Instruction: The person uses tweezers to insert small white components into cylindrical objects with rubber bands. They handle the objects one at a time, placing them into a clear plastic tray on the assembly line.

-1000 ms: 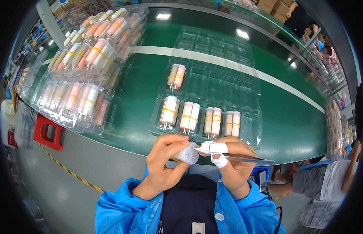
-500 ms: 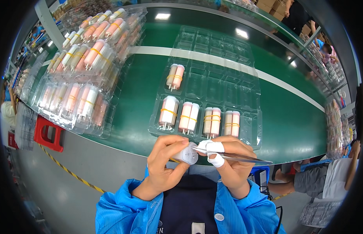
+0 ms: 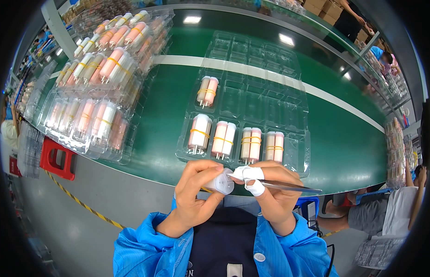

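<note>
My left hand (image 3: 195, 187) is closed round a pair of cylinders (image 3: 221, 183) with a translucent whitish end, turned toward my right hand; a bit of yellow band shows beneath. My right hand (image 3: 276, 190), white tape on thumb and forefinger, pinches a pair of metal tweezers (image 3: 296, 187). The tweezers' tips reach the near end face of the cylinders; whether they grip anything there is too small to tell. Just beyond my hands, a clear plastic tray (image 3: 296, 161) holds several banded pairs of pink, white and beige cylinders (image 3: 224, 138), thin pins pointing toward me.
Stacked clear trays (image 3: 92, 124) full of similar cylinders stand at left on the green table (image 3: 169, 97). Below the table's left edge is a red plastic stool (image 3: 59, 158). A blue bin (image 3: 309, 205) sits near my right elbow. Another person (image 3: 386, 214) is at far right.
The tweezers' tips, visibly apart half a second ago, now look closed together at the end of the cylinders. My right fingers shifted slightly; my left hand keeps its hold.
</note>
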A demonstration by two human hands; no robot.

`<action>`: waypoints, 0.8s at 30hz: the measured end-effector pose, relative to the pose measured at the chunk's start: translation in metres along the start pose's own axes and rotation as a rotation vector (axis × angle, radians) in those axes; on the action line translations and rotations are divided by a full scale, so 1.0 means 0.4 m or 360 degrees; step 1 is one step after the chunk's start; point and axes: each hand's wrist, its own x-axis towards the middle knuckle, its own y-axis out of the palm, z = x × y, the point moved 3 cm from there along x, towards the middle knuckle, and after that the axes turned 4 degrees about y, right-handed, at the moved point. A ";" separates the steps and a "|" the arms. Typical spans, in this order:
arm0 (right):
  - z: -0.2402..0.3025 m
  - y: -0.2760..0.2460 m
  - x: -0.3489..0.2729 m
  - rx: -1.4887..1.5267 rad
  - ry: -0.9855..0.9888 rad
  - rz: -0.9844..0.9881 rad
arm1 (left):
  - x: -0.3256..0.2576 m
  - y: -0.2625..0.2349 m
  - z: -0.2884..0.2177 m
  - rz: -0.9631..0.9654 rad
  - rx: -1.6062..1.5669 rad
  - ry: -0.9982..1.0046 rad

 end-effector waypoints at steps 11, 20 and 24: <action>-0.006 0.000 -0.003 0.0034 0.0021 0.0010 | 0.001 -0.001 0.000 -0.0001 -0.0006 0.0010; -0.005 0.003 -0.008 0.0201 0.0120 -0.0090 | -0.001 -0.005 0.006 0.0168 0.0033 0.0054; -0.002 0.001 -0.004 0.0214 0.0117 -0.0055 | -0.001 -0.003 0.006 0.0164 0.0036 0.0086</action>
